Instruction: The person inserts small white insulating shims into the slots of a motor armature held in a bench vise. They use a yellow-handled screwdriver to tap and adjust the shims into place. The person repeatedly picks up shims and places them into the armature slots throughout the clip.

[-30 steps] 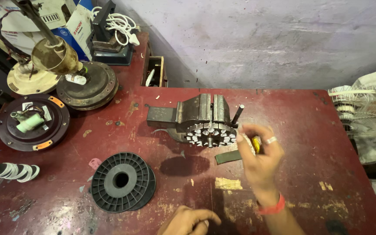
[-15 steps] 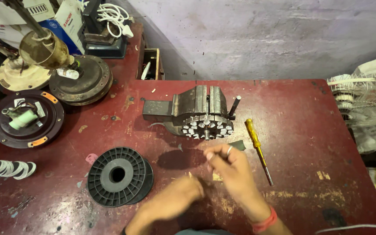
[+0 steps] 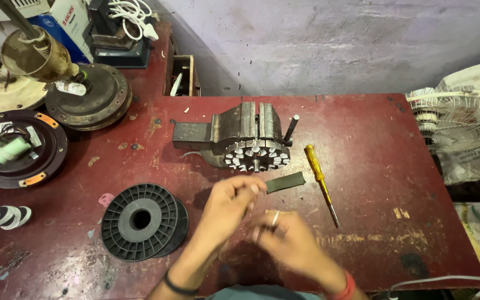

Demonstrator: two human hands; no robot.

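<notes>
here left hand [image 3: 226,208] pinches grey strip [image 3: 285,181]; right hand [image 3: 287,239] blurred

The right hand [image 3: 287,244] is smeared by motion blur, so its fingers cannot be told apart, nor whether it holds anything. The left hand [image 3: 229,206] hides one end of the dark grey flat strip [image 3: 285,181]. The white wire fan guard [image 3: 458,119] and the round black motor housing [image 3: 18,149] are cut off by the picture's edges.
</notes>
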